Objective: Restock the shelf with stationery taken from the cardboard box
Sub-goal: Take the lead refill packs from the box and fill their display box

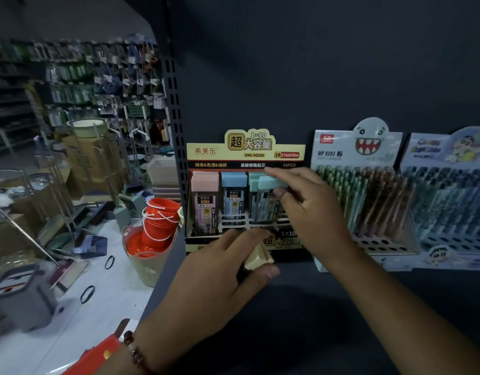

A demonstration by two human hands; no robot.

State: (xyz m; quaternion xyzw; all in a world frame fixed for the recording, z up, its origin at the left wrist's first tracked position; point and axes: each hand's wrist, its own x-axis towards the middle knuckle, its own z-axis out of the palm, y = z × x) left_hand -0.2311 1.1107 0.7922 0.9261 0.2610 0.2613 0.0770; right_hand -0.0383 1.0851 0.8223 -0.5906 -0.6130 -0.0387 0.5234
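Nearest the camera, the left hand [220,269] grips a cream-capped lead case [257,259], cap end pointing up and right toward the lead display box [245,155] on the shelf [328,307]. Beyond it, the right hand [312,209] pinches a teal-capped lead case [270,197] by its cap, thumb in front and fingers behind. That case stands nearly upright, long axis vertical, lower end at the display's third column, just beside the blue-capped case [233,196]. Judged next move: a straight downward seat into the slot. The left hand's case lies below and in front of the display. No cardboard box can be identified with certainty.
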